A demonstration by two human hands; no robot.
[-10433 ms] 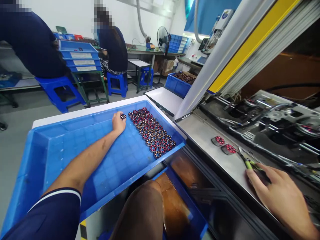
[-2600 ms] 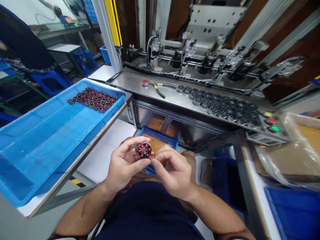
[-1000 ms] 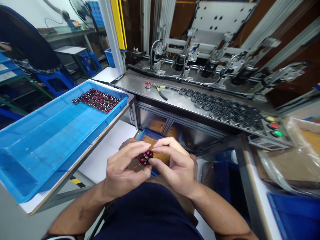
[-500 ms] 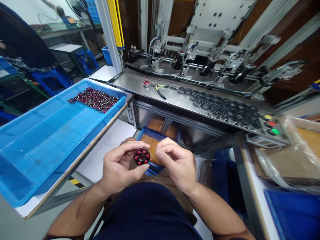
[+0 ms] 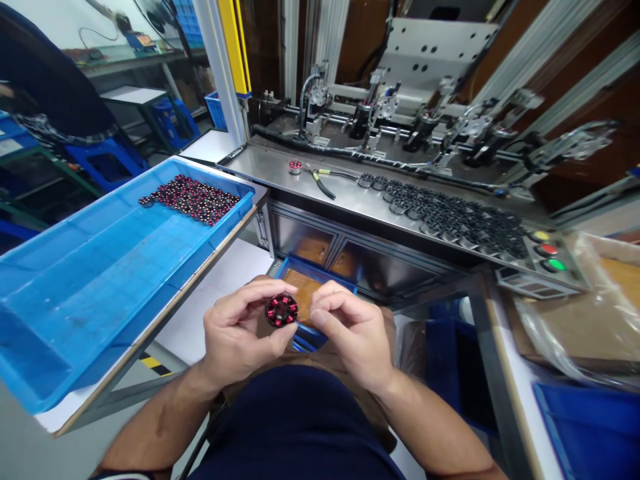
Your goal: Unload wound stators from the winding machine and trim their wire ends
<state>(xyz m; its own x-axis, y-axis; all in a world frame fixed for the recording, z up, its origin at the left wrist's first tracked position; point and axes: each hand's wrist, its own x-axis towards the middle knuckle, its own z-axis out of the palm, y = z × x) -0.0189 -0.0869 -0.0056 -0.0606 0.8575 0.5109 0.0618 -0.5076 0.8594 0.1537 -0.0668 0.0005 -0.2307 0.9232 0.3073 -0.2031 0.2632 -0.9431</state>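
Between the thumb and fingers of my left hand [image 5: 243, 325] is a round motor stator [image 5: 281, 311], black with red windings, its face turned up toward me. My right hand [image 5: 354, 331] is just to its right, thumb and fingertips pinched together. Whatever those fingertips hold, if anything, is too small to make out, and they stay apart from the stator. On the metal ledge ahead, a single red-wound stator [image 5: 295, 167] stands beside a pair of pliers [image 5: 323, 183] with black and yellow-green handles. Right of them sit many black stators [image 5: 450, 217] in rows.
A blue tray [image 5: 100, 260] on the left table holds a heap of red-wound stators [image 5: 195, 200]. Behind the ledge is a machine with several fixtures [image 5: 367, 120]. Buttons [image 5: 549, 249] sit at its right end, near a plastic-lined box [image 5: 565, 320]. A co-worker's dark-clothed body [image 5: 50, 80] is at far left.
The machine's white plate and fixtures appear sharper and slightly shifted as my view tilts a little. My hands keep nearly the same pose, with the stator still in the left.
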